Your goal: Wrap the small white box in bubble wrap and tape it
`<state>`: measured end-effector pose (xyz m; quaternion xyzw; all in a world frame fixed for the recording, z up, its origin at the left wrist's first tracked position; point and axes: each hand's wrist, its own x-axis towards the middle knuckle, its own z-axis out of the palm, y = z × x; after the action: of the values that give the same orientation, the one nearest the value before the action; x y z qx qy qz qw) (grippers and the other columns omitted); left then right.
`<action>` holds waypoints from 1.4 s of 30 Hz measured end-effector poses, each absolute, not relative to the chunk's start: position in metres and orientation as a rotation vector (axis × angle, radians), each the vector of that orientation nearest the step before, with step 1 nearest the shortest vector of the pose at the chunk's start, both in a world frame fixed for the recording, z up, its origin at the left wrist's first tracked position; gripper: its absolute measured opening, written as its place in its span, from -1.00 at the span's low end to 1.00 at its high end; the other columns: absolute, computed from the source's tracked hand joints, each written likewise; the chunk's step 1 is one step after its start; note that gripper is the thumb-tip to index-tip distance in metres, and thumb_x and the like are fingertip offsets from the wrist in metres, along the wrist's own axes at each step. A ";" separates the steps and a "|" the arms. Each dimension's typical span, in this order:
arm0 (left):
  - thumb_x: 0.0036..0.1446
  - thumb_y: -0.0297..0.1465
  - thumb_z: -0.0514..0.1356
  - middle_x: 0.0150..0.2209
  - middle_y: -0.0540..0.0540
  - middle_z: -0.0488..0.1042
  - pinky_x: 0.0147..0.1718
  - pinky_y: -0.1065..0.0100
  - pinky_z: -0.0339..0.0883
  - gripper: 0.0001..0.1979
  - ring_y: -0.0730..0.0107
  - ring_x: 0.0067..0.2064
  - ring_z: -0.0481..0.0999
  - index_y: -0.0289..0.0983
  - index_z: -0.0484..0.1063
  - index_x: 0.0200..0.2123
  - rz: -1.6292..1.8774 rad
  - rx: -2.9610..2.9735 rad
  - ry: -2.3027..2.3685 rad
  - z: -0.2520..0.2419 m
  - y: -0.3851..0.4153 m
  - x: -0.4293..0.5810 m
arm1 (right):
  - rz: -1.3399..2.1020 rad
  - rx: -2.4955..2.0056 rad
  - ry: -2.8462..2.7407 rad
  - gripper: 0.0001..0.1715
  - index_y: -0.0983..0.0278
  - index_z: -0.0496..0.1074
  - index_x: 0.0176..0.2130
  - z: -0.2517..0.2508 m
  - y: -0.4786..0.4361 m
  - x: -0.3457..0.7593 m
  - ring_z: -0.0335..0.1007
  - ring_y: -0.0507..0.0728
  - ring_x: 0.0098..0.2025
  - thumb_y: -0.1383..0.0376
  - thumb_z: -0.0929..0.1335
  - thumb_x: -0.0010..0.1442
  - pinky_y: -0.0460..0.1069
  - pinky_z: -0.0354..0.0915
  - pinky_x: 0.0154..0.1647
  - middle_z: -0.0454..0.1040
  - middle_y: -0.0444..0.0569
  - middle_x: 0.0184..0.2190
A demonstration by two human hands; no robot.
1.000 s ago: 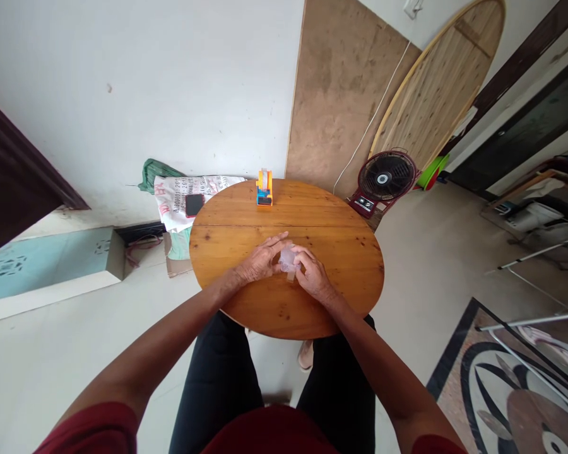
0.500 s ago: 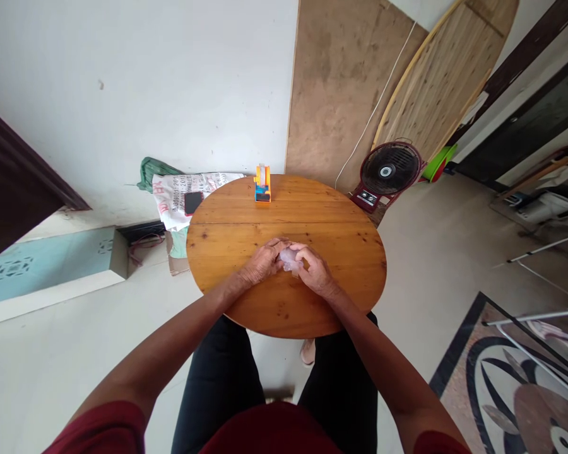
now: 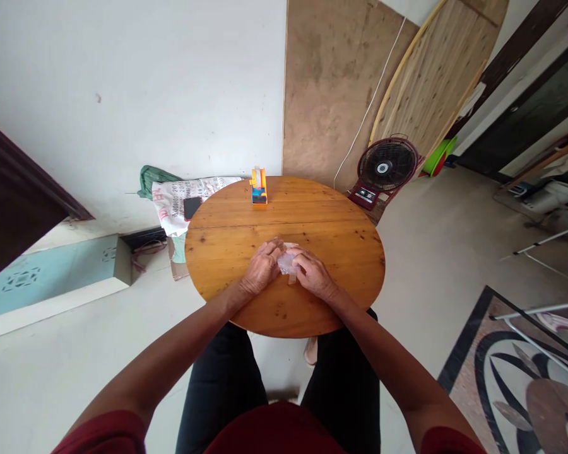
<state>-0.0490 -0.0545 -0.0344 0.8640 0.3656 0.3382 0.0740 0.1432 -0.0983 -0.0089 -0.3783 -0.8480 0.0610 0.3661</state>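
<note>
Between my hands is a small, pale, translucent bundle that looks like crumpled plastic (image 3: 288, 263), low over the wooden table (image 3: 284, 315). My left hand (image 3: 264, 265) curls around its left side, fingers bent. From the right, my right hand (image 3: 313, 272) pinches it with thumb and fingers. A short, clear strip (image 3: 292, 278) hangs from the bundle's near side. What the bundle contains, I cannot tell. Toward the table's far edge stands an orange and blue tape dispenser (image 3: 259, 188) with a roll in it.
A dark phone (image 3: 192, 208) lies on a printed white sack (image 3: 170, 205) left of the table. Behind the table's right edge stands a dark red fan (image 3: 387, 169). A large round wooden board (image 3: 435, 75) leans on the wall. A metal rack (image 3: 544, 312) is at right.
My hands have shifted slightly around the bundle, and the clear strip now shows more plainly below it. The whole view has moved a little; the dispenser stays in place.
</note>
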 end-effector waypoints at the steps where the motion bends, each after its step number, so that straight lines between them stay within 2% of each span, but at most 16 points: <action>1: 0.04 -0.55 0.13 0.15 -0.28 0.39 0.23 0.04 0.22 -0.48 0.04 0.22 0.32 -0.30 0.39 0.13 1.015 2.601 1.100 -0.034 -0.055 -0.049 | 0.152 -0.974 -2.184 -0.74 0.18 0.32 -0.31 -0.008 -0.099 0.143 0.27 0.16 0.25 0.53 0.22 0.15 0.17 0.27 0.24 0.46 0.04 0.08; 5: 0.03 -0.55 0.16 0.15 -0.30 0.38 0.22 0.05 0.24 -0.48 0.03 0.21 0.34 -0.33 0.37 0.12 0.970 2.596 1.082 -0.031 -0.054 -0.052 | 0.108 -0.998 -2.210 -0.74 0.19 0.33 -0.32 -0.008 -0.101 0.141 0.27 0.19 0.25 0.54 0.22 0.15 0.17 0.26 0.26 0.45 0.08 0.08; 10: -0.02 -0.55 0.21 0.31 -0.36 0.16 0.23 0.06 0.24 -0.41 0.02 0.32 0.22 -0.33 0.29 0.14 0.875 2.550 0.868 -0.026 -0.045 -0.061 | 0.116 -1.009 -2.209 -0.75 0.20 0.35 -0.27 -0.014 -0.100 0.141 0.24 0.20 0.27 0.51 0.23 0.17 0.20 0.24 0.28 0.42 0.11 0.12; 12: -0.03 -0.55 0.21 0.31 -0.36 0.17 0.20 0.08 0.27 -0.44 0.04 0.30 0.26 -0.31 0.29 0.11 0.887 2.502 0.806 -0.027 -0.040 -0.062 | 0.127 -1.005 -2.195 -0.76 0.19 0.35 -0.28 -0.016 -0.099 0.141 0.23 0.19 0.28 0.51 0.23 0.16 0.20 0.23 0.28 0.42 0.10 0.13; 18: -0.12 -0.57 0.22 0.06 -0.21 0.44 -0.03 0.19 0.40 -0.49 0.20 0.02 0.47 -0.27 0.32 -0.02 0.963 2.227 0.797 -0.032 -0.035 -0.052 | 0.209 -0.993 -2.147 -0.75 0.18 0.33 -0.31 -0.014 -0.099 0.142 0.25 0.16 0.27 0.52 0.22 0.14 0.17 0.22 0.28 0.45 0.07 0.11; 22: -0.18 -0.48 0.31 -0.22 -0.06 0.51 -0.26 0.36 0.37 -0.60 0.37 -0.26 0.47 -0.27 0.41 -0.17 0.952 1.742 0.874 -0.021 -0.036 -0.045 | 0.375 -0.993 -1.994 -0.84 0.18 0.31 -0.34 -0.009 -0.087 0.143 0.34 0.16 0.20 0.45 0.26 0.15 0.14 0.27 0.21 0.50 0.05 0.06; 24: -0.17 -0.40 0.35 -0.36 -0.01 0.49 -0.34 0.40 0.35 -0.65 0.42 -0.35 0.45 -0.29 0.42 -0.24 0.912 1.586 0.876 -0.012 -0.034 -0.041 | 0.508 -1.054 -1.859 -0.92 0.18 0.31 -0.34 -0.004 -0.075 0.143 0.45 0.15 0.08 0.38 0.28 0.16 0.11 0.34 0.11 0.54 0.01 -0.02; 26: -0.15 -0.29 0.37 -0.40 -0.02 0.49 -0.39 0.40 0.36 -0.65 0.42 -0.39 0.46 -0.32 0.43 -0.28 0.853 1.488 0.861 -0.002 -0.029 -0.036 | 0.669 -1.140 -1.712 -0.95 0.20 0.30 -0.36 0.002 -0.060 0.145 0.52 0.12 -0.15 0.29 0.32 0.14 0.05 0.42 -0.08 0.57 -0.07 -0.21; 28: -0.14 -0.21 0.38 -0.38 -0.07 0.53 -0.43 0.38 0.40 -0.59 0.37 -0.39 0.51 -0.33 0.46 -0.24 0.784 1.378 0.860 0.007 -0.022 -0.032 | 0.887 -1.166 -1.599 -0.83 0.21 0.33 -0.30 0.009 -0.046 0.148 0.50 0.09 -0.29 0.19 0.36 0.11 0.01 0.43 -0.23 0.55 -0.13 -0.34; 29: -0.15 -0.19 0.39 -0.37 -0.09 0.55 -0.45 0.38 0.41 -0.55 0.35 -0.38 0.52 -0.33 0.47 -0.21 0.756 1.317 0.870 0.010 -0.018 -0.031 | 1.005 -1.147 -1.563 -0.72 0.22 0.34 -0.21 0.012 -0.040 0.151 0.50 0.09 -0.30 0.16 0.40 0.08 0.00 0.43 -0.26 0.55 -0.13 -0.33; 32: -0.21 -0.17 0.41 -0.40 -0.11 0.56 -0.52 0.38 0.43 -0.50 0.31 -0.40 0.54 -0.34 0.50 -0.21 0.711 1.137 0.929 0.014 -0.007 -0.029 | 1.266 -1.062 -1.525 -0.25 0.21 0.26 0.08 0.016 -0.028 0.157 0.51 0.14 -0.18 0.16 0.51 -0.06 0.03 0.43 -0.17 0.56 -0.03 -0.15; 34: -0.20 -0.14 0.39 -0.43 -0.12 0.55 -0.56 0.37 0.43 -0.51 0.30 -0.43 0.53 -0.35 0.51 -0.23 0.699 1.075 0.957 0.011 -0.001 -0.029 | 1.325 -1.050 -1.519 -0.07 0.19 0.19 0.17 0.014 -0.023 0.159 0.51 0.16 -0.12 0.20 0.55 -0.13 0.05 0.43 -0.10 0.54 0.01 -0.06; 38: -0.10 -0.07 0.33 -0.45 -0.13 0.55 -0.59 0.37 0.39 -0.52 0.29 -0.44 0.51 -0.36 0.53 -0.25 0.686 1.168 0.963 0.002 0.007 -0.034 | 1.363 -1.046 -1.478 -0.01 0.21 0.16 0.23 0.005 -0.022 0.159 0.51 0.18 -0.08 0.16 0.54 -0.10 0.10 0.42 -0.04 0.53 0.04 0.00; 42: -0.03 -0.06 0.32 -0.44 -0.12 0.56 -0.48 0.40 0.35 -0.53 0.34 -0.44 0.50 -0.37 0.57 -0.23 0.747 1.281 0.909 0.000 0.005 -0.040 | 1.330 -1.089 -1.533 0.06 0.22 0.08 0.30 0.002 -0.023 0.158 0.52 0.20 -0.07 0.18 0.53 -0.07 0.13 0.42 -0.01 0.53 0.08 0.01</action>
<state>-0.0398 0.0053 -0.0005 0.5626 0.3995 0.3280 0.6452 0.1577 -0.0228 0.0022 -0.4320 -0.6078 0.5274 0.4071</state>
